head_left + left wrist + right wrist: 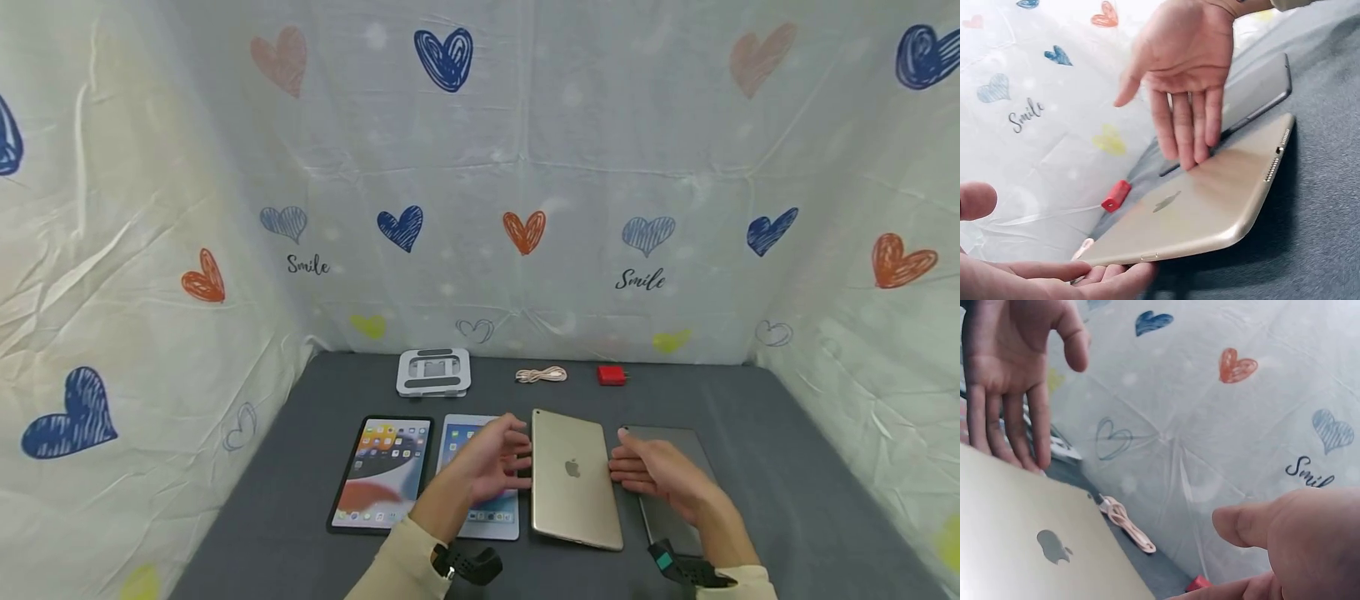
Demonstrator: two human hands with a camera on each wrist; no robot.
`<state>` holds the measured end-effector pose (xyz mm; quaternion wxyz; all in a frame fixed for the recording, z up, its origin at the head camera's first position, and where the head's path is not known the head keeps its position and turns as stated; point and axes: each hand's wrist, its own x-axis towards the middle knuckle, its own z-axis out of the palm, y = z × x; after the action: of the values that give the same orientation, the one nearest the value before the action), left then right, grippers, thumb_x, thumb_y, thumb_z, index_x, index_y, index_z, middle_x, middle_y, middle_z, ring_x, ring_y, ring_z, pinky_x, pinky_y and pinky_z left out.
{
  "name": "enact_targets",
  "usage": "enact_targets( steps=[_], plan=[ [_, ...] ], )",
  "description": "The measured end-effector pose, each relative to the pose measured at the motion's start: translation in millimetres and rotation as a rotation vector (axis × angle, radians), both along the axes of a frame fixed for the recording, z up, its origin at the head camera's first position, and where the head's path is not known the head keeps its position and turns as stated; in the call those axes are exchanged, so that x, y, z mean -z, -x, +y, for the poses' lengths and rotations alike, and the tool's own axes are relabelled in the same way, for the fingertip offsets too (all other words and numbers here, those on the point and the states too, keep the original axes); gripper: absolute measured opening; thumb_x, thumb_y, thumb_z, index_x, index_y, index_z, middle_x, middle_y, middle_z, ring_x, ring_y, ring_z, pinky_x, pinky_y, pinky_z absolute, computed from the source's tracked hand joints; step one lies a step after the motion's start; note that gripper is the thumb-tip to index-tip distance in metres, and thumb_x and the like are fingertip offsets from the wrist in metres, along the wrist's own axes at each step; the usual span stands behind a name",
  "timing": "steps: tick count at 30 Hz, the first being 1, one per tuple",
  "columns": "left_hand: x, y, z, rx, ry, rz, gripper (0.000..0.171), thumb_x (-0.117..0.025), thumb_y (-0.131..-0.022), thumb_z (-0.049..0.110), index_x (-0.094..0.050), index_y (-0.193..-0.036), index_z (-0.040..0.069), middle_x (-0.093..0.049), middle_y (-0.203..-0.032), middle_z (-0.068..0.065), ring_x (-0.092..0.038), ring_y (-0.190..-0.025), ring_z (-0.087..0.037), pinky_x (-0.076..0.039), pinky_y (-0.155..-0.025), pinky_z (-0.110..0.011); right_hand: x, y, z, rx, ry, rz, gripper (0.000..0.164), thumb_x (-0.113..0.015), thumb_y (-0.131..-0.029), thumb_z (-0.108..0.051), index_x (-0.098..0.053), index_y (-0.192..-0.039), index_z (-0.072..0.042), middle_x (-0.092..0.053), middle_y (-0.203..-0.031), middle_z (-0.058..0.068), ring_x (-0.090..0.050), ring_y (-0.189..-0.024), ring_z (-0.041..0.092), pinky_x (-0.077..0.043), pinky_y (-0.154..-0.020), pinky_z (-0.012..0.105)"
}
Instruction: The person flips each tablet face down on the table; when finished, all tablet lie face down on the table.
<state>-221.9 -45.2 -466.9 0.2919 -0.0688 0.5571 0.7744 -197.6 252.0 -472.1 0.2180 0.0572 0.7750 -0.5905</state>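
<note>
A gold tablet lies face down, apple logo on its back, with a gap of shadow under its near edge in the left wrist view. My left hand is at its left long edge, straight fingertips touching the rim and thumb held apart. Along the opposite edge, my right hand has its straight fingertips touching or almost touching the side; the thumb stands up. Partly behind my left forearm is a white tablet with a lit screen. Beneath my right hand lies a dark grey tablet.
A black-framed tablet with a lit home screen lies at the left. Along the back are a folded silver stand, a coiled pale cable and a red charger plug. A heart-print curtain encloses the grey tabletop.
</note>
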Motion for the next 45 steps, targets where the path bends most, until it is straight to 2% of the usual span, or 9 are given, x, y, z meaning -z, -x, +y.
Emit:
enact_targets(
  steps=[6,11,17,22,28,31,36,41,45],
  plan=[
    [6.3,1.3,14.2,0.008,0.006,0.011,0.069,-0.057,-0.099,0.027,-0.043,-0.153,-0.014,-0.043,-0.155,-0.034,-0.047,-0.145,-0.052,-0.041,-0.125,-0.069,-6.1,-1.6,1.4,0.038,-0.077,0.024,0.082,-0.044,-0.117,-0.054,-0.045,-0.154,0.019,-0.056,-0.155,0.036,-0.061,-0.143,0.045,-0.057,-0.115,0.050],
    [8.7,2.7,22.1,0.021,0.016,-0.004,0.074,-0.058,-0.100,0.028,-0.039,-0.153,-0.019,-0.042,-0.156,-0.036,-0.046,-0.148,-0.054,-0.039,-0.128,-0.067,-8.7,-2.9,0.0,0.067,-0.126,0.044,0.080,-0.045,-0.117,-0.051,-0.047,-0.151,0.021,-0.060,-0.151,0.037,-0.065,-0.139,0.044,-0.060,-0.111,0.048],
    [9.1,2.3,14.7,0.064,0.032,0.027,0.077,-0.056,-0.102,0.029,-0.035,-0.157,-0.021,-0.039,-0.163,-0.039,-0.040,-0.154,-0.057,-0.032,-0.131,-0.067,-11.3,-5.9,-2.9,0.070,-0.186,0.057,0.085,-0.046,-0.115,-0.057,-0.049,-0.149,0.022,-0.061,-0.148,0.037,-0.064,-0.138,0.047,-0.057,-0.114,0.055],
    [4.1,-1.2,-17.5,0.093,0.030,0.078,0.069,-0.053,-0.108,0.027,-0.038,-0.158,-0.018,-0.042,-0.164,-0.040,-0.042,-0.156,-0.055,-0.034,-0.132,-0.064,-22.3,-10.2,-7.5,0.013,-0.149,0.134,0.083,-0.054,-0.113,-0.054,-0.046,-0.155,0.018,-0.057,-0.156,0.034,-0.058,-0.146,0.048,-0.053,-0.119,0.057],
    [-14.4,-3.4,-75.1,0.076,0.028,0.109,0.052,-0.052,-0.113,0.023,-0.053,-0.150,-0.013,-0.057,-0.157,-0.033,-0.060,-0.144,-0.046,-0.048,-0.121,-0.053,-34.1,-10.6,-13.5,-0.116,0.157,0.178,0.075,-0.051,-0.117,-0.041,-0.031,-0.166,0.012,-0.040,-0.170,0.031,-0.049,-0.156,0.040,-0.053,-0.119,0.033],
    [-22.9,-3.7,-103.9,0.086,0.077,0.145,0.050,-0.050,-0.116,0.025,-0.056,-0.150,-0.011,-0.059,-0.156,-0.030,-0.064,-0.141,-0.043,-0.053,-0.116,-0.050,-32.8,-7.1,-24.0,-0.163,0.276,0.175,0.074,-0.048,-0.119,-0.038,-0.025,-0.167,0.013,-0.033,-0.173,0.033,-0.045,-0.159,0.038,-0.052,-0.119,0.028],
    [-26.5,-2.1,-140.7,0.075,0.158,0.179,0.053,-0.050,-0.116,0.021,-0.049,-0.153,-0.016,-0.056,-0.156,-0.035,-0.059,-0.145,-0.046,-0.057,-0.113,-0.049,-24.7,0.3,-53.0,-0.189,0.391,0.125,0.076,-0.050,-0.118,-0.036,-0.023,-0.166,0.015,-0.030,-0.173,0.035,-0.039,-0.160,0.045,-0.050,-0.122,0.036],
    [-21.6,-0.6,-159.5,0.015,0.261,0.139,0.052,-0.060,-0.110,0.017,-0.052,-0.148,-0.017,-0.063,-0.147,-0.036,-0.069,-0.135,-0.043,-0.062,-0.107,-0.046,-16.8,8.9,-81.8,-0.197,0.357,0.051,0.079,-0.054,-0.115,-0.040,-0.029,-0.164,0.016,-0.037,-0.170,0.035,-0.038,-0.160,0.049,-0.044,-0.128,0.047],
    [-15.7,1.0,-161.8,-0.004,0.314,0.107,0.048,-0.058,-0.110,0.019,-0.057,-0.144,-0.015,-0.067,-0.142,-0.034,-0.073,-0.128,-0.042,-0.064,-0.105,-0.046,-8.6,13.2,-98.6,-0.179,0.308,-0.007,0.083,-0.057,-0.113,-0.045,-0.032,-0.162,0.017,-0.042,-0.167,0.036,-0.041,-0.158,0.050,-0.038,-0.131,0.058]
  ],
)
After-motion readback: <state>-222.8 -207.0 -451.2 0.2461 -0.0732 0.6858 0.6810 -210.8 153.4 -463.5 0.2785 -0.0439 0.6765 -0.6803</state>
